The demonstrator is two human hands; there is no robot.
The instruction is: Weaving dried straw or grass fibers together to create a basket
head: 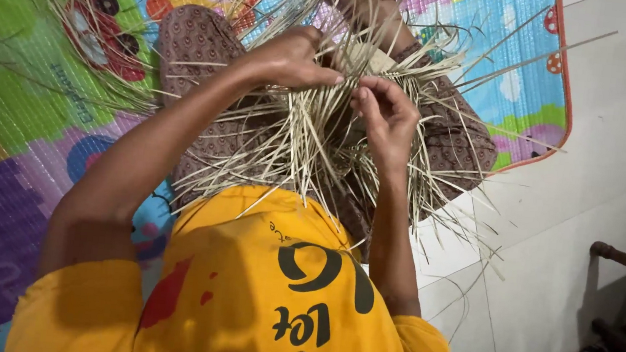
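Straw strips (308, 149), pale and dry, bunched in the lap and fanning out loose on every side of the two hands. Woven only in a small flat patch (370, 57), just above the fingertips and partly hidden behind them; judged to be an early start, with far more strip loose than plaited. Cannot tell how many rows are done, since the knuckles cover most of the patch.

Left hand (290, 59): laid palm down over the top of the bunch, fingers pressed together and curled onto the strips, pinning them against the knee. Right hand (386, 114): just beside the left, fingertips nearly touching it, thumb and first finger pinching one or two thin strips and drawing them up out of the bunch.

Below the grip: long free ends hanging down over the brown patterned trousers (203, 43) toward the yellow shirt (240, 299). Above and to the left of the grip: more spare strips spread across the bright foam play mat (22, 94). To the right of the grip, well apart: pale floor tiles (598, 150) with a few stray ends lying on them, and a dark wooden frame (622, 305) at the corner.

Left to do, as a judgement: nearly all of the plaiting, with the loose ends untrimmed and untucked.
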